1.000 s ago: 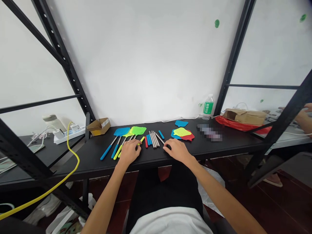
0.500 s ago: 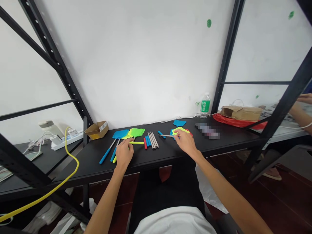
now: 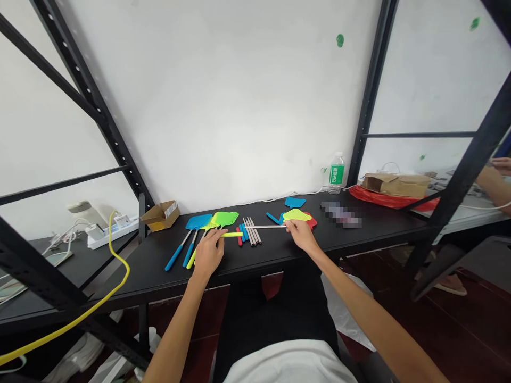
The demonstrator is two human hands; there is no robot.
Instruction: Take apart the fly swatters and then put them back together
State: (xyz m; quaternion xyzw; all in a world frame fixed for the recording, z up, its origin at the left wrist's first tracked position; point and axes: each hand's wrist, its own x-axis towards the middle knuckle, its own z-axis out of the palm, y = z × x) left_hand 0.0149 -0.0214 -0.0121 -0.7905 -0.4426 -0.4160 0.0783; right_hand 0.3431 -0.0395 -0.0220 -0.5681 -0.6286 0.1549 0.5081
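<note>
My left hand (image 3: 209, 250) is closed on a yellow tube-shaped handle (image 3: 232, 234) that points right. In my right hand (image 3: 302, 234) is a thin metal rod (image 3: 265, 226), held level and pointing left, its tip near the handle's end but apart from it. A yellow fly swatter head (image 3: 296, 214) lies just beyond my right fingers; whether the rod joins it I cannot tell. Below the rod are several loose metal rods (image 3: 253, 234), blue handles (image 3: 245, 231) and a red handle (image 3: 239, 239). Left of them lie fly swatters with blue (image 3: 198, 221) and green (image 3: 225, 218) heads.
A red swatter head (image 3: 313, 220) and a blue swatter head (image 3: 295, 202) lie on the right of the black table (image 3: 151, 276). Farther right stands a water bottle (image 3: 336, 173). An open cardboard box (image 3: 160, 216) sits back left; a yellow cable (image 3: 126, 268) hangs in front.
The rod in my right hand has moved left and now reaches over the loose rods. My left hand has shifted slightly right with the yellow handle. The yellow swatter head is less covered.
</note>
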